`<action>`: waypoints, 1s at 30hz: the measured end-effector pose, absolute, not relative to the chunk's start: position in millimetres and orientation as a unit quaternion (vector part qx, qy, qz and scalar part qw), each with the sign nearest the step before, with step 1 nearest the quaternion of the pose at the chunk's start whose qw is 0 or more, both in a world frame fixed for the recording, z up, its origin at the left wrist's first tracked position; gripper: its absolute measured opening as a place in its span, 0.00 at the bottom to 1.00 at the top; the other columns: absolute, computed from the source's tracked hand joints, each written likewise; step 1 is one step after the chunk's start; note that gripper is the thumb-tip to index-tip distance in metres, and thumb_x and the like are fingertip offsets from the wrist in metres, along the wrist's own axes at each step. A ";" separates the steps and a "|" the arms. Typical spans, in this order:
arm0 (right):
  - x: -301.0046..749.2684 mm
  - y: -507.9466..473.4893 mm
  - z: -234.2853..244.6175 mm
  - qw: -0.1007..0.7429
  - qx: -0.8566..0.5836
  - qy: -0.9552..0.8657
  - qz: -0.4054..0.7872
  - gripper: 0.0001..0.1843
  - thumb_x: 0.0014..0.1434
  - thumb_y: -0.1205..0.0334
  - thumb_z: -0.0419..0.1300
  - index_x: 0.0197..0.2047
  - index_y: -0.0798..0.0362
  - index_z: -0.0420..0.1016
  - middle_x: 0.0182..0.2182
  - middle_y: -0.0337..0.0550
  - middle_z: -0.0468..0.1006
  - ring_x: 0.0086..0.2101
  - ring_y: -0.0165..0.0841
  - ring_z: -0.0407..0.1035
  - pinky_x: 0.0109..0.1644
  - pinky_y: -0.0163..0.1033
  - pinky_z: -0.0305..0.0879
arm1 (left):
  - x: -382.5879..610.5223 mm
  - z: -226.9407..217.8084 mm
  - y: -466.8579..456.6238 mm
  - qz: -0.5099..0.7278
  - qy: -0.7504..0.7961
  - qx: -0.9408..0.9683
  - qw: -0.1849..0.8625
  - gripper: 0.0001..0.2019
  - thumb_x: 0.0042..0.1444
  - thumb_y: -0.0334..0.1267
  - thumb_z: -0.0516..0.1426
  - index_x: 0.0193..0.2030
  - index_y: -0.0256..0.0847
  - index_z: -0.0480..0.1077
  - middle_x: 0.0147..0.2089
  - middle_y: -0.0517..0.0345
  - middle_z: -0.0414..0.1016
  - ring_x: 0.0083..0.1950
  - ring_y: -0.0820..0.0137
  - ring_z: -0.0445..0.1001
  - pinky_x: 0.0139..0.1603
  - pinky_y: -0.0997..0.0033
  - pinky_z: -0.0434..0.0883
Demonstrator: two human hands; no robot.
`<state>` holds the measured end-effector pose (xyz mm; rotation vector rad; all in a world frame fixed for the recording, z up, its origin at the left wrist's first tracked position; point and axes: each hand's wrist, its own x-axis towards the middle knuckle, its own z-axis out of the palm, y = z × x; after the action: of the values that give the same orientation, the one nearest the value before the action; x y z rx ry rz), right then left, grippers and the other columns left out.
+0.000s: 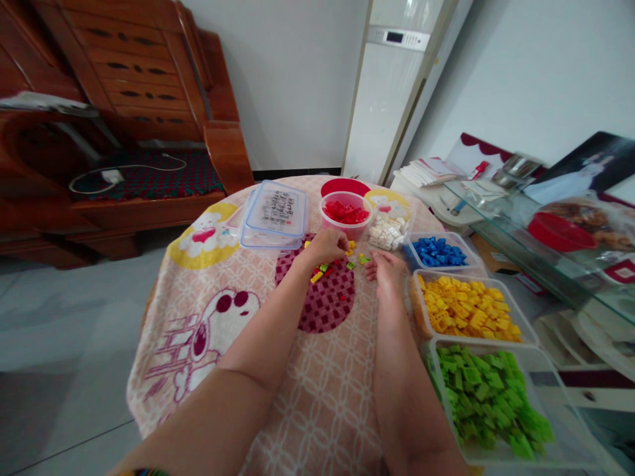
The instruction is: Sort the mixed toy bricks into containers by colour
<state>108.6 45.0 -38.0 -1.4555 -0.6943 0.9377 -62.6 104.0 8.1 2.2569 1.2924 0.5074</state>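
My left hand (327, 246) is over the loose bricks in the middle of the table, its fingers curled downward; what they grip, if anything, is hidden. Closed fingers on my right hand (387, 270) point at small green bricks (364, 258) right by the fingertips. Whether one is pinched there is too small to tell. Between the hands lies another green brick (350, 265). Under my left wrist are a yellow brick (316, 277) and several red and green ones. Just behind the hands stand a round tub of red bricks (346, 213) and a pile of white bricks (387, 231).
Along the right edge stand boxes of blue bricks (439, 252), yellow bricks (469, 307) and green bricks (489, 393). Clear lids (276, 211) are stacked at the back left, and a red round lid (344, 188) lies behind the tub. A glass shelf (540, 244) borders the right side.
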 end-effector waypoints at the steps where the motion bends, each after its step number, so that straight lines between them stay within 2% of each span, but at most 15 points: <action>1: 108.5 45.0 -38.2 0.597 -0.625 -0.299 0.405 0.08 0.51 0.62 0.62 0.33 0.54 0.82 0.16 0.36 0.76 0.14 0.30 0.66 0.14 0.32 0.58 | -64.6 8.0 106.0 0.206 0.467 0.817 0.266 0.11 0.44 0.26 0.60 0.36 0.35 0.80 0.35 0.56 0.82 0.36 0.70 0.78 0.41 0.74 0.73; 12: 106.4 45.1 -36.4 0.606 -0.622 -0.293 0.400 0.06 0.51 0.63 0.63 0.31 0.54 0.81 0.14 0.35 0.74 0.12 0.29 0.64 0.12 0.31 0.58 | -71.2 11.0 107.1 0.295 0.424 0.714 0.472 0.11 0.44 0.25 0.59 0.36 0.33 0.78 0.25 0.62 0.76 0.25 0.77 0.72 0.29 0.79 0.69; 20: 108.0 46.0 -38.0 0.606 -0.620 -0.294 0.403 0.05 0.51 0.63 0.63 0.30 0.54 0.80 0.14 0.35 0.75 0.12 0.28 0.64 0.12 0.31 0.57 | -71.8 10.6 107.8 0.312 0.421 0.707 0.475 0.10 0.43 0.25 0.59 0.34 0.33 0.79 0.26 0.60 0.77 0.26 0.77 0.72 0.30 0.79 0.69; 24: 106.4 43.7 -36.9 0.614 -0.613 -0.295 0.400 0.05 0.51 0.63 0.63 0.31 0.55 0.80 0.14 0.34 0.74 0.11 0.27 0.63 0.12 0.29 0.57 | -73.0 13.9 106.1 0.328 0.403 0.679 0.518 0.10 0.42 0.26 0.60 0.33 0.33 0.78 0.27 0.60 0.78 0.25 0.78 0.71 0.28 0.79 0.69; 27: 106.4 43.1 -36.7 0.614 -0.611 -0.298 0.400 0.06 0.52 0.62 0.64 0.32 0.55 0.80 0.14 0.35 0.74 0.12 0.27 0.63 0.12 0.29 0.56 | -71.2 15.4 105.6 0.383 0.387 0.626 0.558 0.10 0.41 0.27 0.61 0.33 0.34 0.78 0.25 0.60 0.77 0.24 0.78 0.70 0.26 0.80 0.67; 30: 107.8 44.7 -38.2 0.600 -0.616 -0.300 0.413 0.07 0.51 0.61 0.64 0.32 0.55 0.80 0.15 0.35 0.75 0.12 0.28 0.64 0.13 0.30 0.57 | -63.4 15.5 105.7 0.491 0.393 0.544 0.555 0.10 0.42 0.30 0.62 0.35 0.34 0.77 0.25 0.61 0.75 0.24 0.78 0.70 0.26 0.79 0.68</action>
<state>107.8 44.7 -38.2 -1.4281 -0.6966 0.9579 -63.4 105.7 15.5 1.2855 0.9274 1.1606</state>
